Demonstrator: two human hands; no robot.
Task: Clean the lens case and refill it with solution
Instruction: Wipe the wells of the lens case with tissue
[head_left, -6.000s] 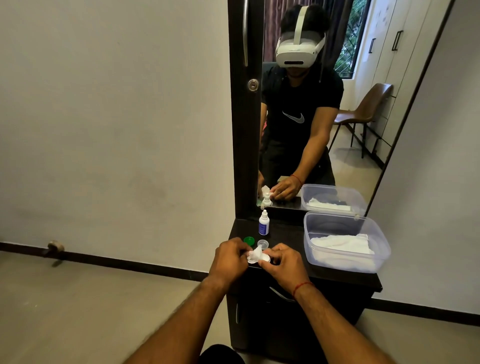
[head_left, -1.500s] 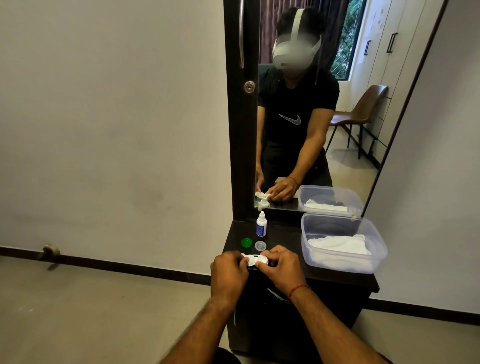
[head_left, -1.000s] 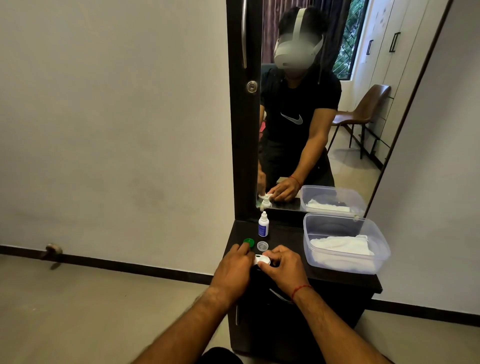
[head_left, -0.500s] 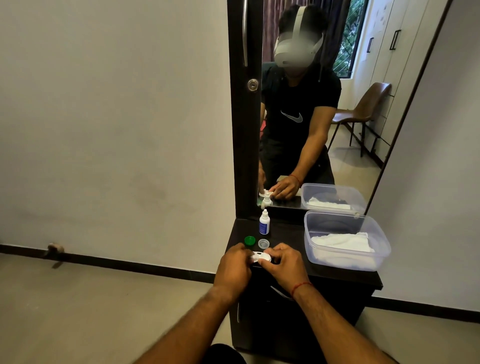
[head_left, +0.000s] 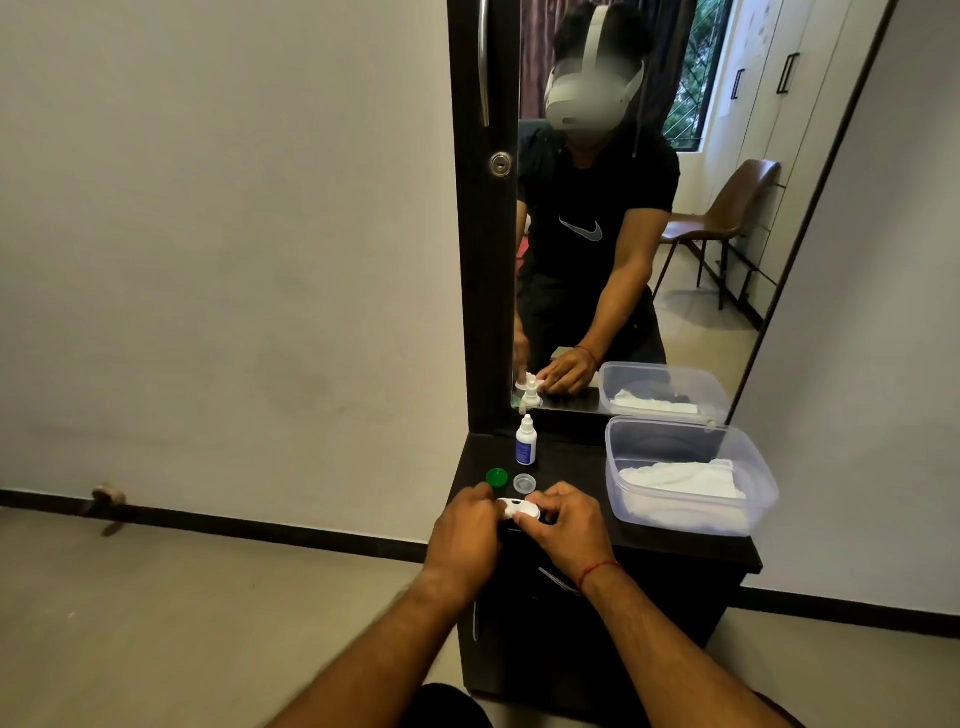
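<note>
A small white lens case (head_left: 517, 508) sits low over the front of the dark cabinet top (head_left: 571, 467), held between both hands. My left hand (head_left: 464, 530) grips its left end and my right hand (head_left: 569, 525) pinches its right end. Just behind the case lie a green cap (head_left: 496, 477) and a clear cap (head_left: 524, 483), side by side. Farther back, by the mirror, a small white solution bottle (head_left: 526, 441) with a blue label stands upright.
A clear plastic tub (head_left: 748, 467) holding white cloth (head_left: 680, 480) fills the right side of the cabinet top. A tall mirror (head_left: 623, 208) in a dark frame rises behind. A wall is on the left, and floor lies below the cabinet's front edge.
Six seconds ago the hands held the case raised and tilted; now it sits lower and flat between them. Over the last half second the hands hardly move.
</note>
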